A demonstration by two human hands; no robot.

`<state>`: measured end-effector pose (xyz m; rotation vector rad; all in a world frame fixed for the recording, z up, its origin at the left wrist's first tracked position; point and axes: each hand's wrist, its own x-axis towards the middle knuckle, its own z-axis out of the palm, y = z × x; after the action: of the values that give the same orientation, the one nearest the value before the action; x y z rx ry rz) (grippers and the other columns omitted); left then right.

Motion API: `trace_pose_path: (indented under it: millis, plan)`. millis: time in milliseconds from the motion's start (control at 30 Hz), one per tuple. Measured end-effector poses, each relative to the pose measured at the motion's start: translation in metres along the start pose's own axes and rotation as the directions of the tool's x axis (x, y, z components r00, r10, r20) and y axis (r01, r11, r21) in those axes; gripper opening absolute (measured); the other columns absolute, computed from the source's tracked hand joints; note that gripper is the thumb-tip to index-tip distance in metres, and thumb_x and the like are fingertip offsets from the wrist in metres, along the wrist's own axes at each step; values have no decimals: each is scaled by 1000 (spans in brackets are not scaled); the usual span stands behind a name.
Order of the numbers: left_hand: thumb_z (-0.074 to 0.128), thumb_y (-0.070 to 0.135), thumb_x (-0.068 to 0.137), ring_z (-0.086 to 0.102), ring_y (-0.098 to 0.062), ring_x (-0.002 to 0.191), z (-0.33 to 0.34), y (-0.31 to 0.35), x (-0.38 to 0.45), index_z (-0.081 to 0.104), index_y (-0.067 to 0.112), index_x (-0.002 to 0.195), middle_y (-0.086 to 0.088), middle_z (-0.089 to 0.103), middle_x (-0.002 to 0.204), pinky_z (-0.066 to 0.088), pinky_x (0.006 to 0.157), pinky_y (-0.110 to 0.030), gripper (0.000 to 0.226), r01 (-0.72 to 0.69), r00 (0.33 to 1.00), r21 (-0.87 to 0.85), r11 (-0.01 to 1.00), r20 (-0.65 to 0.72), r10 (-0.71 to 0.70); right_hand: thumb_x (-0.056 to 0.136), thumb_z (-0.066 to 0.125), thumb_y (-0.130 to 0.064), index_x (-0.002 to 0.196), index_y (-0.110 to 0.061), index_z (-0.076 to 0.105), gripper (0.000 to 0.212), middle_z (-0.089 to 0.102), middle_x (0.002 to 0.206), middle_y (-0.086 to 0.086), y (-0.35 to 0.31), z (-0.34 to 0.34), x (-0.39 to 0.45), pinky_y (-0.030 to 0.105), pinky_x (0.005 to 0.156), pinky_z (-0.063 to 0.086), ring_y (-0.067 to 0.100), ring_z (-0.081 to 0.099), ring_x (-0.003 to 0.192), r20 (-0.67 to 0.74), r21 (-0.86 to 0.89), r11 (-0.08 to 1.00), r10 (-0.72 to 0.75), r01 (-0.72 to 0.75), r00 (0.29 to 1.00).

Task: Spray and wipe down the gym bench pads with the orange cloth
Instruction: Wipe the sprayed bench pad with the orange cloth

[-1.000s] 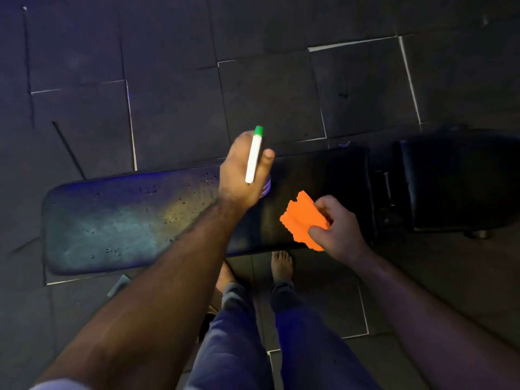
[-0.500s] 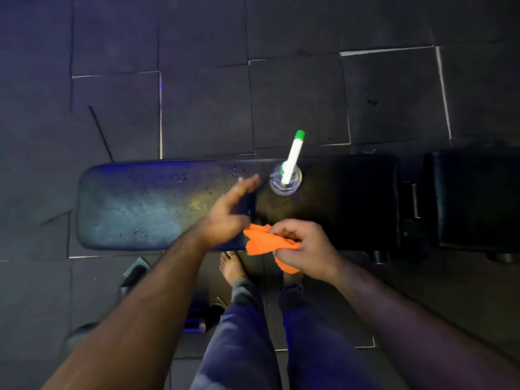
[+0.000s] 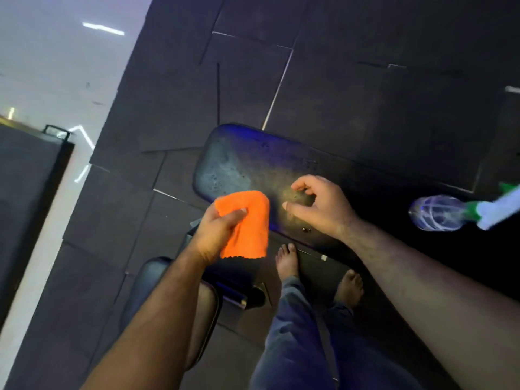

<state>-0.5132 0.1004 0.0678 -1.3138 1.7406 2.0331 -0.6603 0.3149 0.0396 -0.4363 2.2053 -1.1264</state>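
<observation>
The long black bench pad (image 3: 242, 161) runs across the middle, its left end wet with spray droplets. My left hand (image 3: 216, 232) grips the folded orange cloth (image 3: 249, 223) at the pad's near edge. Just to its right, my right hand (image 3: 323, 206) hovers over the pad with fingers curled apart and nothing in it. The clear spray bottle (image 3: 439, 212) with a green and white nozzle sits on the pad at the far right, apart from both hands.
Dark rubber floor tiles (image 3: 337, 94) surround the bench. Another black padded piece (image 3: 146, 280) sits low left beside my left forearm. My bare feet (image 3: 287, 260) stand by the bench frame. A pale wall and dark cabinet (image 3: 31, 178) are at the left.
The bottle was set down on the pad and left there. The orange cloth passed from my right hand to my left. The view swung left toward the pad's end.
</observation>
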Motion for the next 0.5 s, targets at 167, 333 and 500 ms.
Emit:
trace_pose_path:
  millis: [167, 333, 500]
  plan:
    - [56, 25, 91, 75, -30, 78, -52, -5, 35, 52, 38, 123, 7, 76, 90, 62, 70, -51, 35, -194, 874, 546, 815, -282, 397, 87, 75, -58, 147, -19, 60, 72, 58, 154, 7, 12, 25, 46, 48, 120, 42, 33, 50, 143, 26, -544, 831, -117, 112, 993]
    - [62, 60, 89, 70, -40, 119, -51, -12, 75, 44, 28, 160, -12, 74, 134, 55, 95, -47, 80, -227, 924, 861, 456, 42, 379, 100, 46, -70, 172, -23, 18, 90, 8, 181, 12, 39, 45, 45, 54, 134, 12, 35, 8, 167, 204, -753, 620, -101, 222, 974]
    - [50, 63, 102, 40, -36, 158, -55, -33, 107, 55, 9, 158, -14, 46, 170, 33, 127, -58, 77, -381, 821, 866, 323, 157, 548, 103, 25, -71, 173, -25, 1, 87, -6, 181, 11, 59, 58, 42, 56, 135, 9, 34, -1, 168, 165, -810, 548, -128, 208, 978]
